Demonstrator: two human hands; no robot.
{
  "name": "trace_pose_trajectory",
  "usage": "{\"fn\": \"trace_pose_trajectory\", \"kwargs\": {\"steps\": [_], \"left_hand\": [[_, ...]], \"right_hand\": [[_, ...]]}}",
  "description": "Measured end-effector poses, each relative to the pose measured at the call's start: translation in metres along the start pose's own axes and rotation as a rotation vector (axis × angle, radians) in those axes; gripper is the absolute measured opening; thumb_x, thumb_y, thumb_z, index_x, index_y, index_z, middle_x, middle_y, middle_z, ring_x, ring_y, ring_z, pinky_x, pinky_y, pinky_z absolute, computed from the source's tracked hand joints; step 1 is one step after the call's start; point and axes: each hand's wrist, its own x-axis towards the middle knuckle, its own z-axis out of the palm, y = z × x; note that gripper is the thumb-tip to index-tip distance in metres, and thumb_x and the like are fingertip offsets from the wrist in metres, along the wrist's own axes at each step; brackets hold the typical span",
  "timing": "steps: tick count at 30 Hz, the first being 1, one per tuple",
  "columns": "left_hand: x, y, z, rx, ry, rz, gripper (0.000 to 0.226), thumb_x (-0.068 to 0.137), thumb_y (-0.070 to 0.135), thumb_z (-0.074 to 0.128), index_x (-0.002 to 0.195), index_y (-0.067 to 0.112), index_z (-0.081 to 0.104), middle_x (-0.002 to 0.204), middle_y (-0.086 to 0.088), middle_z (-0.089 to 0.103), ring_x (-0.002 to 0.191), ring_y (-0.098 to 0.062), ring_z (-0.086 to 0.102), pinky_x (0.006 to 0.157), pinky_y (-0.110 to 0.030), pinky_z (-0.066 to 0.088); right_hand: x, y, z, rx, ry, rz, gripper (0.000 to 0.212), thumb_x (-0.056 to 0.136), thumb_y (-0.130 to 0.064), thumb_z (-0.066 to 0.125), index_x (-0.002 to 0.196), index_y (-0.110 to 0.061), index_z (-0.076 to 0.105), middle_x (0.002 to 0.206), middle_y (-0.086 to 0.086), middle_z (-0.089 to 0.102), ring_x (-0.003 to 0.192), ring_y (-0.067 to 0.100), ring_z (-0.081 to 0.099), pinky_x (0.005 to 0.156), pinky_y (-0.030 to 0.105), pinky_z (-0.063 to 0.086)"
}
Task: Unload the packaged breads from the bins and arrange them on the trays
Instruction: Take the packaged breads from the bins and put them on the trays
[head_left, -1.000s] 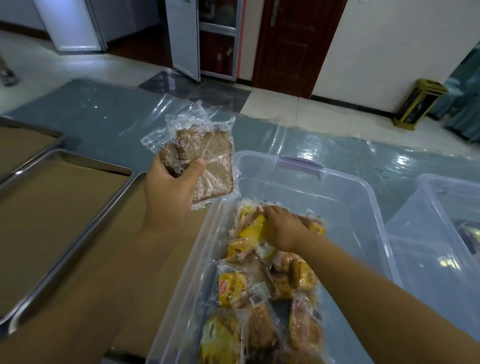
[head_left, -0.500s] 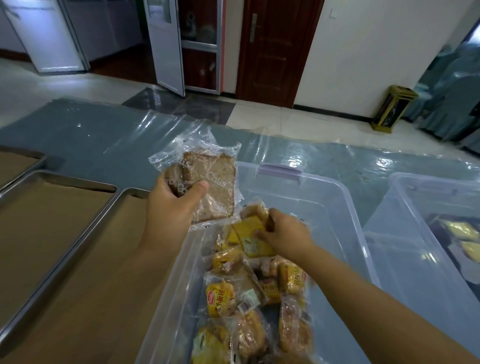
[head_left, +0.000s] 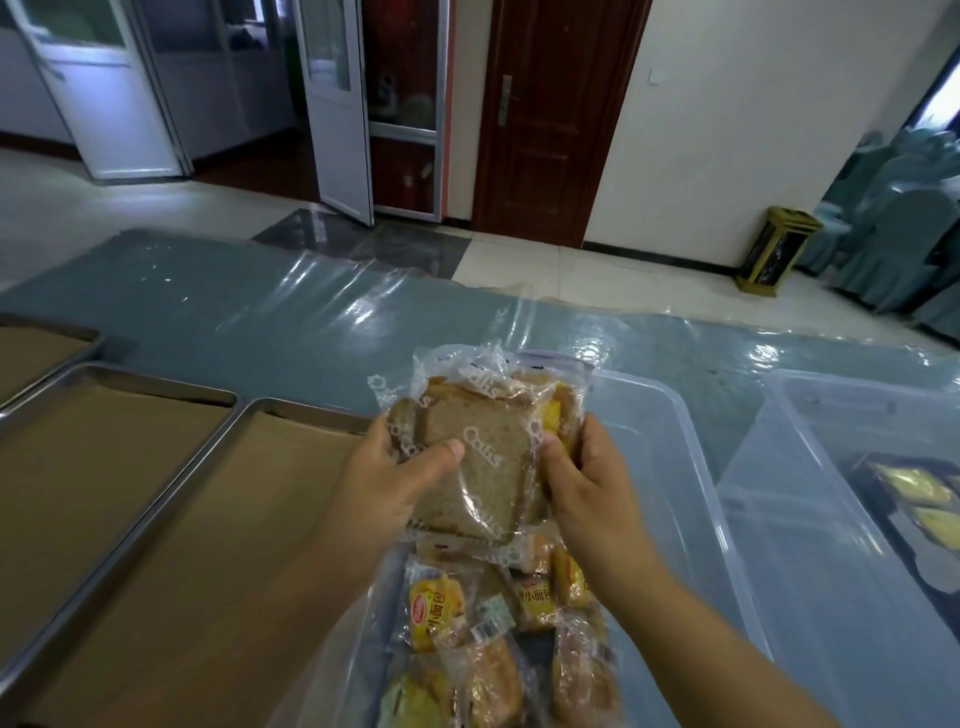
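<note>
Little is done: at frame centre the left hand (head_left: 387, 480) and right hand (head_left: 584, 475) both close their grip on a bagged brown bread (head_left: 475, 457) above the near bin (head_left: 670, 467), which holds many packs, while the trays (head_left: 156, 467) at left lie bare.

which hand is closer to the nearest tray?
Left. The left hand holds the sliced bread pack right beside the nearest tray, at its right rim. The right hand grips the pack's other side, over the bin, farther from the tray.
</note>
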Motion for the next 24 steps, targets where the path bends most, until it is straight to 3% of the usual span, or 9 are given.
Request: {"fn": "trace_pose_trajectory", "kwargs": {"steps": [5, 10, 12, 16, 20, 24], "left_hand": [[0.0, 0.014, -0.027, 0.015, 0.1, 0.046, 0.02, 0.078, 0.03, 0.07, 0.097, 0.032, 0.067, 0.102, -0.003, 0.072, 0.096, -0.022, 0.068, 0.079, -0.036, 0.055], [-0.011, 0.038, -0.079, -0.039, 0.237, 0.054, 0.019, 0.076, 0.025, 0.069, 0.095, 0.028, 0.069, 0.097, -0.005, 0.073, 0.091, -0.024, 0.07, 0.069, -0.03, 0.056], [-0.019, 0.046, -0.106, -0.062, 0.302, 0.041, 0.026, 0.076, 0.022, 0.071, 0.102, 0.019, 0.066, 0.1, -0.009, 0.072, 0.092, -0.028, 0.069, 0.071, -0.036, 0.056], [-0.038, 0.059, -0.173, -0.075, 0.413, 0.013, 0.023, 0.081, 0.016, 0.069, 0.104, 0.016, 0.066, 0.1, -0.01, 0.072, 0.093, -0.03, 0.069, 0.078, -0.044, 0.055], [-0.057, 0.066, -0.261, -0.074, 0.513, -0.031, 0.016, 0.079, 0.018, 0.072, 0.094, 0.022, 0.071, 0.096, -0.005, 0.074, 0.087, -0.024, 0.071, 0.066, -0.032, 0.057], [-0.074, 0.063, -0.364, -0.034, 0.532, -0.16, 0.046, 0.063, 0.033, 0.078, 0.106, 0.024, 0.063, 0.1, -0.001, 0.073, 0.088, -0.021, 0.071, 0.065, -0.032, 0.057]], "right_hand": [[0.01, -0.017, 0.032, 0.028, -0.059, -0.096, 0.007, 0.094, -0.03, 0.051, 0.091, -0.03, 0.058, 0.08, -0.016, 0.067, 0.075, 0.002, 0.065, 0.059, 0.02, 0.055], [0.014, -0.041, 0.091, -0.026, -0.14, -0.152, 0.009, 0.095, -0.028, 0.051, 0.088, -0.024, 0.056, 0.08, -0.001, 0.063, 0.072, 0.013, 0.062, 0.062, 0.033, 0.056], [0.013, -0.048, 0.12, -0.035, -0.192, -0.144, 0.01, 0.094, -0.029, 0.051, 0.089, -0.022, 0.057, 0.079, 0.002, 0.063, 0.07, 0.011, 0.06, 0.061, 0.033, 0.055], [0.013, -0.06, 0.189, -0.085, -0.341, -0.089, 0.016, 0.093, -0.036, 0.052, 0.1, -0.023, 0.058, 0.093, 0.005, 0.068, 0.084, 0.021, 0.066, 0.074, 0.042, 0.058], [0.009, -0.067, 0.279, -0.074, -0.485, 0.008, 0.01, 0.092, -0.025, 0.054, 0.1, -0.022, 0.059, 0.095, 0.007, 0.069, 0.085, 0.023, 0.067, 0.073, 0.038, 0.059], [0.001, -0.057, 0.381, -0.071, -0.595, 0.116, 0.023, 0.085, -0.008, 0.055, 0.098, -0.026, 0.059, 0.092, 0.001, 0.069, 0.076, 0.013, 0.067, 0.057, 0.022, 0.055]]}}
